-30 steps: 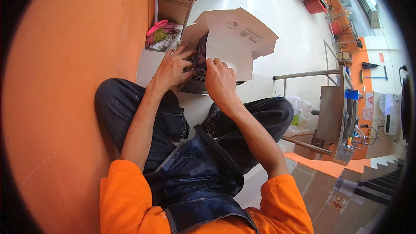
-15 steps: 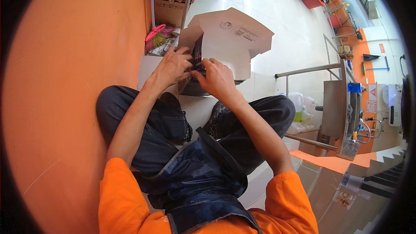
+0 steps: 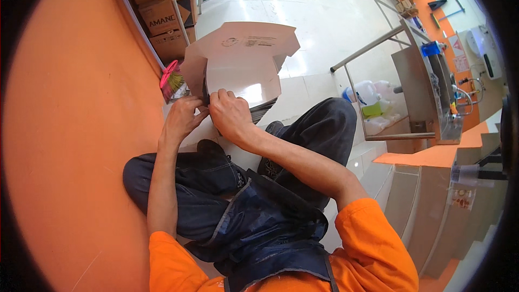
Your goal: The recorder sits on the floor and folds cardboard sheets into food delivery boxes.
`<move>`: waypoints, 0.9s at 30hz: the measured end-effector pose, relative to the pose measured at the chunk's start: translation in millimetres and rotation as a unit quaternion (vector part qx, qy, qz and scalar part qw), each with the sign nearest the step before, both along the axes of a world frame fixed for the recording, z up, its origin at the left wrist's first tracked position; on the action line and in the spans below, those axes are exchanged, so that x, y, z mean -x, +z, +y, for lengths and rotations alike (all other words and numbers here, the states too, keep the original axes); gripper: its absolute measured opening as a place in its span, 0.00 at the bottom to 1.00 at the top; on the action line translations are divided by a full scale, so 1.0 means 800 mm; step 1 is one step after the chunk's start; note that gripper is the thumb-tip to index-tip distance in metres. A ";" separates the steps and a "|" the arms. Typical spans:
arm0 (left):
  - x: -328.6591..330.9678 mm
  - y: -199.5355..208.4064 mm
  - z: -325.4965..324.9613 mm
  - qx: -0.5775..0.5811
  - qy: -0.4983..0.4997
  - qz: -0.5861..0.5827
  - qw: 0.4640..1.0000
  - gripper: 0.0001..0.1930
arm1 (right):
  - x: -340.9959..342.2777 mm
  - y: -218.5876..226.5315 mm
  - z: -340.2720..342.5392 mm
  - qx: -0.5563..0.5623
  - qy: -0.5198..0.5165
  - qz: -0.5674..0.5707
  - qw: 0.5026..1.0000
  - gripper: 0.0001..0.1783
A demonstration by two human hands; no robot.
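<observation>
On the tiled floor [image 3: 303, 59], just in front of 2 folded legs, a carton blank [image 3: 243, 78] is laid with its pale side up, and beneath it dark layered edges, seemingly a stack of blanks [image 3: 265, 111], are seen at its near right side. The left side flap [image 3: 193, 70] is tilted up, and both hands are brought together at the near left corner. The right hand [image 3: 231, 112] is curled narrow over the near edge, with the blank apparently pinched there; the fingers of the left hand [image 3: 185, 118] are drawn in close beside the same corner, but whether cardboard is held between them cannot be told. For a clean fold, the main panel is best kept flat under the right hand, while the flap is guided by the left and bent only along its scored line. Pressure should be run evenly along the whole crease, since a corner forced by itself may be buckled or torn. The lower layers should be left undragged, so that the top blank is not skewed. Clearance should also be kept from the orange wall [image 3: 81, 119], near the left arm.
</observation>
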State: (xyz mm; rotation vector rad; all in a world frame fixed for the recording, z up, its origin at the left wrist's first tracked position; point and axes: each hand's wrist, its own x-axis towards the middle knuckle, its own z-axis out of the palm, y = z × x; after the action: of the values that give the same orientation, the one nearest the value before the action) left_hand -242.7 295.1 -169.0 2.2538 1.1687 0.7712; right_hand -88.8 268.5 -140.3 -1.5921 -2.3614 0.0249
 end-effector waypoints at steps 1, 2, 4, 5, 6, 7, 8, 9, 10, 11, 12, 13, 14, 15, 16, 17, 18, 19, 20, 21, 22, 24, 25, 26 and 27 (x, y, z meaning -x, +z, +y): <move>-0.001 0.002 0.001 0.044 0.012 -0.004 0.999 0.08 | 0.000 0.003 0.001 -0.004 0.006 -0.014 1.000 0.07; -0.004 0.005 0.002 0.043 0.009 -0.001 0.999 0.08 | -0.001 0.003 0.003 -0.005 0.002 -0.012 1.000 0.07; -0.006 0.012 0.001 0.087 0.034 0.005 0.996 0.11 | 0.001 0.003 0.006 0.002 -0.001 -0.011 1.000 0.07; -0.005 0.014 0.001 0.086 0.035 0.009 0.996 0.11 | 0.001 0.005 0.006 0.002 0.000 -0.006 1.000 0.07; -0.006 0.015 0.004 0.087 0.034 0.021 0.995 0.11 | -0.001 0.006 0.006 0.007 -0.001 -0.006 1.000 0.07; -0.004 0.015 0.006 0.091 0.034 0.030 0.995 0.11 | 0.000 0.007 0.005 0.015 0.000 -0.009 1.000 0.07; -0.003 0.017 0.007 0.093 0.037 0.031 0.994 0.11 | 0.000 0.007 0.003 0.017 0.003 -0.007 1.000 0.07; -0.003 0.020 0.009 0.079 0.017 0.070 0.994 0.11 | 0.001 0.006 0.001 0.031 0.003 -0.006 0.999 0.08; -0.005 0.024 0.010 0.064 -0.003 0.110 0.992 0.11 | 0.000 0.007 -0.002 0.044 0.002 -0.004 0.999 0.08; -0.006 0.025 0.013 0.065 -0.001 0.112 0.992 0.11 | 0.000 0.006 -0.003 0.045 0.004 -0.002 0.999 0.08; -0.008 0.025 0.016 0.078 0.002 0.136 0.988 0.11 | 0.001 0.004 -0.003 0.043 -0.001 0.000 0.999 0.08; -0.009 0.027 0.019 0.088 0.004 0.160 0.983 0.11 | 0.000 0.003 -0.002 0.040 -0.008 0.002 0.999 0.08; -0.009 0.024 0.018 0.088 0.005 0.162 0.983 0.11 | -0.001 0.003 -0.003 0.039 -0.006 0.003 0.999 0.08; -0.010 0.018 0.016 0.078 0.002 0.144 0.987 0.11 | -0.002 0.003 -0.004 0.029 -0.003 0.001 1.000 0.07; -0.011 0.017 0.016 0.067 -0.003 0.125 0.990 0.11 | -0.003 0.003 -0.004 0.017 -0.002 -0.002 1.000 0.06; -0.009 0.018 0.014 0.066 -0.003 0.124 0.990 0.11 | -0.002 0.001 -0.004 0.016 -0.001 -0.003 1.000 0.06; -0.007 0.020 0.011 0.076 -0.021 0.111 0.991 0.11 | -0.002 -0.003 -0.006 0.019 0.007 0.004 1.000 0.06; -0.006 0.023 0.007 0.088 -0.037 0.097 0.991 0.11 | -0.002 -0.008 -0.008 0.024 0.017 0.011 1.000 0.06; -0.006 0.027 0.007 0.088 -0.034 0.095 0.991 0.11 | -0.005 -0.014 -0.009 0.023 0.021 0.009 0.999 0.06; -0.005 0.032 0.006 0.115 -0.035 0.084 0.989 0.10 | -0.009 -0.019 -0.010 0.009 0.035 0.004 0.999 0.06; -0.001 0.036 0.005 0.142 -0.031 0.075 0.987 0.10 | -0.009 -0.020 -0.010 -0.005 0.055 0.002 0.998 0.07; 0.006 0.020 0.005 0.084 0.010 0.008 0.996 0.09 | -0.013 -0.018 -0.011 0.034 0.057 0.003 0.998 0.07; 0.008 0.009 0.007 0.024 0.041 -0.057 0.997 0.08 | -0.017 -0.015 -0.010 0.072 0.051 0.002 0.996 0.07; 0.009 0.001 0.011 0.033 0.077 -0.070 0.994 0.08 | -0.019 -0.009 -0.008 0.093 0.053 0.037 0.994 0.15; 0.009 -0.005 0.012 0.031 0.089 -0.070 0.993 0.08 | -0.019 0.000 -0.003 0.093 0.064 0.036 0.993 0.15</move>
State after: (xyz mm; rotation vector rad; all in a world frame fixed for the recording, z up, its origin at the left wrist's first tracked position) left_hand -250.0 304.9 -173.3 2.0287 1.3180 0.9320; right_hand -73.8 265.7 -140.2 -1.4873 -2.4625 0.3327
